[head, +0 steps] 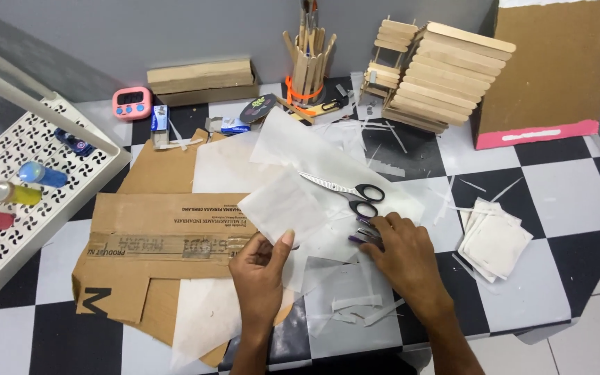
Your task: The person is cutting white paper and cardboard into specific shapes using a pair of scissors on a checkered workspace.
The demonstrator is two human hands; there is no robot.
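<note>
Left hand [258, 267], lower centre of frame: fingers closed in a pinch on the lower corner of a square sheet of thin white paper [282, 205], thumb on top. Sheet is lifted and tilted, its far edge reaching toward the scissors [347, 191]

Right hand [401, 253], just right of centre: palm down on the worktop [557, 292], fingers curled over a small dark purple-tipped object [361, 238]; cannot tell what it is, nor whether the fingers actually grip it or only rest on it

Scissors lie flat just above the right hand, black handles near the fingertips, blades shut and pointing toward upper left

Under both hands: more loose white sheets and paper strips, overlapping a flattened piece of brown cardboard [154, 229] that spreads across lower left

Right of frame: small stack of white squares [498, 239] on the black-and-white chequered worktop, well apart from the hands

Upper centre: cup of wooden sticks [305, 69] bound with an orange band. Upper right: little model of flat wooden sticks [442, 76], a brown board with a pink lower edge [557, 69] beside it

Upper left: pink timer [132, 102], wooden block [203, 78]. Far left: white perforated tray [43, 180] holding small paint bottles [15, 192]
</note>
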